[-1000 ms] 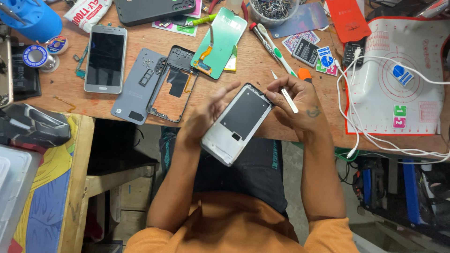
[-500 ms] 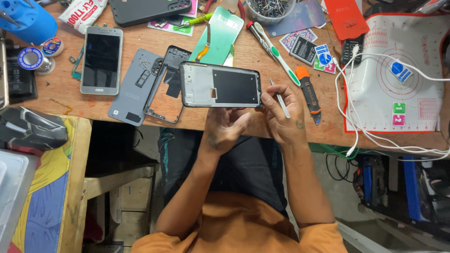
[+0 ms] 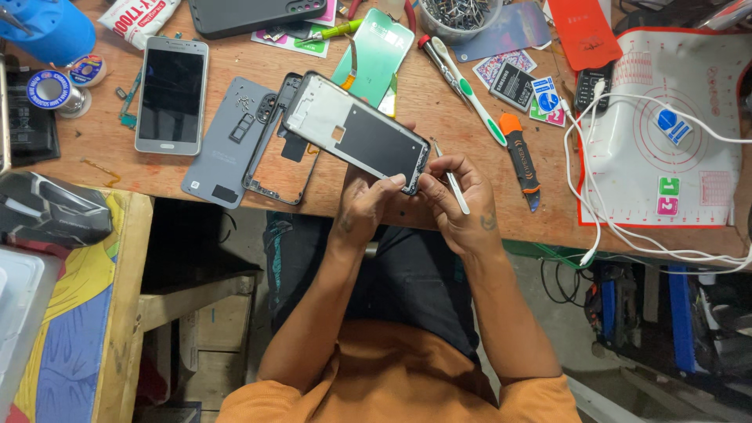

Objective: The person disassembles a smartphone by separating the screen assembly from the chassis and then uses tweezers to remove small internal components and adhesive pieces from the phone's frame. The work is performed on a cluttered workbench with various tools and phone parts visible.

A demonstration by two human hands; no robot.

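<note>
Left hand grips phone frame by lower edge above tabletop; right hand pinches white spudger at frame corner.

The left hand sits under the phone frame, so its fingers and the frame's lower corner are hidden, and the tip of the thin tool in the right hand is too small to make out. The blue device, the dark phone and the cup of screws are cut off by the top edge
</note>
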